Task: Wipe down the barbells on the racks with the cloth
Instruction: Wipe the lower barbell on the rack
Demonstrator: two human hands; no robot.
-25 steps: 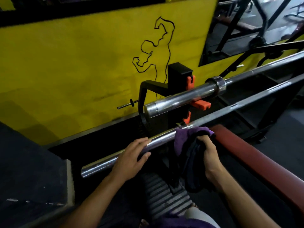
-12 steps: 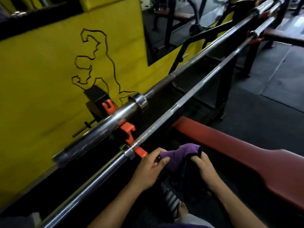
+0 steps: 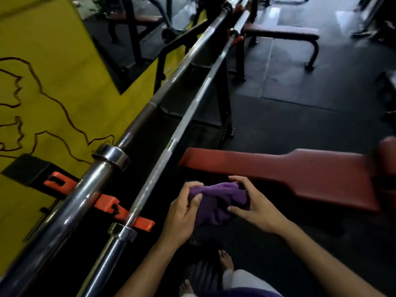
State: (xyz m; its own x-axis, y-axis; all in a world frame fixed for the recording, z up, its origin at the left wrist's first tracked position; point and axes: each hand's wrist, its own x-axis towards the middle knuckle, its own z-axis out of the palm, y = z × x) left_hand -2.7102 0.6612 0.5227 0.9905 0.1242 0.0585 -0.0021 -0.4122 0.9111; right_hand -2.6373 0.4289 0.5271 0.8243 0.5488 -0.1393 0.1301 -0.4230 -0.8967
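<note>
Between the near barbell (image 3: 188, 116) and the red bench (image 3: 278, 174), a purple cloth (image 3: 216, 202) is held up in the air by both hands. The left hand (image 3: 184, 213) is curled around the left side of the cloth, with the thumb pressed on top. The right hand (image 3: 255, 204) is wrapped around the right side, with the fingers on the top edge and the thumb under it. The cloth is bunched up and no bar is touched by it.

Two long shiny bars are seen side by side, running from the bottom left up to the top middle. The far barbell (image 3: 107, 166) is thicker and lies just beside the yellow wall (image 3: 64, 78). Both bars are rested on orange hooks (image 3: 107, 202) near the left hand. A thin dark gap is left between the two bars. The near barbell is just left of the left hand, with a small gap between them.

The red bench edge is just behind the right hand. Past the bench, a wide stretch of dark floor (image 3: 300, 116) is seen, with another bench (image 3: 280, 33) far off at the top. Bare toes (image 3: 227, 258) are seen on the floor below the hands.
</note>
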